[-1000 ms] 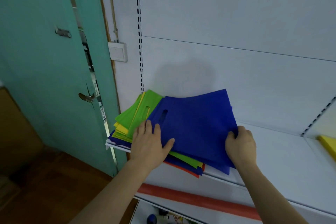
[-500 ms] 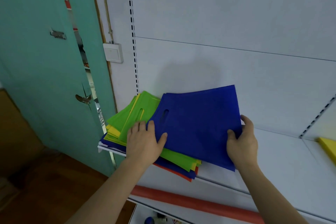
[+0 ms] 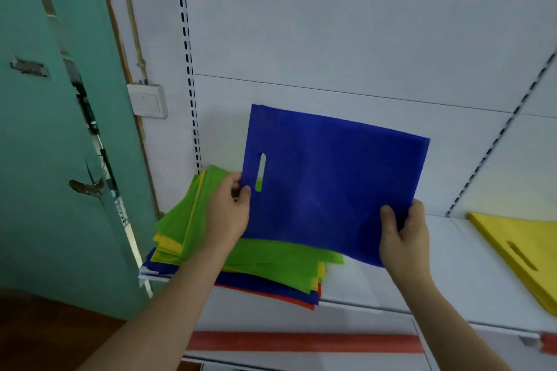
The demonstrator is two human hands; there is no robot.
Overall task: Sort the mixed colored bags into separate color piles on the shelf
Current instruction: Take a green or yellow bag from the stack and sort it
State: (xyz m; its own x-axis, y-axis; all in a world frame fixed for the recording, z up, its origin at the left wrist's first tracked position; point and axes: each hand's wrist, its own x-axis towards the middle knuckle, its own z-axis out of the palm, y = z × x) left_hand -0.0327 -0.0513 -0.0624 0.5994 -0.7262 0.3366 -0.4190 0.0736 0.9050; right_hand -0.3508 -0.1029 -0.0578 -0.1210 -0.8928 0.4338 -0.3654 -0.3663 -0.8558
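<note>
A: Starting at the far left, we see a teal painted door [image 3: 45,129] with a metal latch, then a white wall switch plate [image 3: 147,100]. We can read no lettering on either.

B: Next we come to the mixed stack of flat fabric bags [image 3: 265,265], green on top with yellow, blue and orange-red edges below, lying at the left end of the white metal shelf [image 3: 452,286]. No brand or print shows on any bag.

A: Our left hand [image 3: 226,214] pinches the left edge of a single blue flat fabric bag with a slot handle [image 3: 331,187], thumb in front beside the slot, fingers curled behind.

B: And our right hand [image 3: 404,238] grips its lower right corner, thumb on the front face. The blue bag is held up, tilted, clear above the stack and in front of the white back panel [image 3: 331,39].

A: At the far right a yellow flat fabric bag with a slot handle [image 3: 518,247] lies on the shelf, well apart from the stack. We see no writing there either.
</note>
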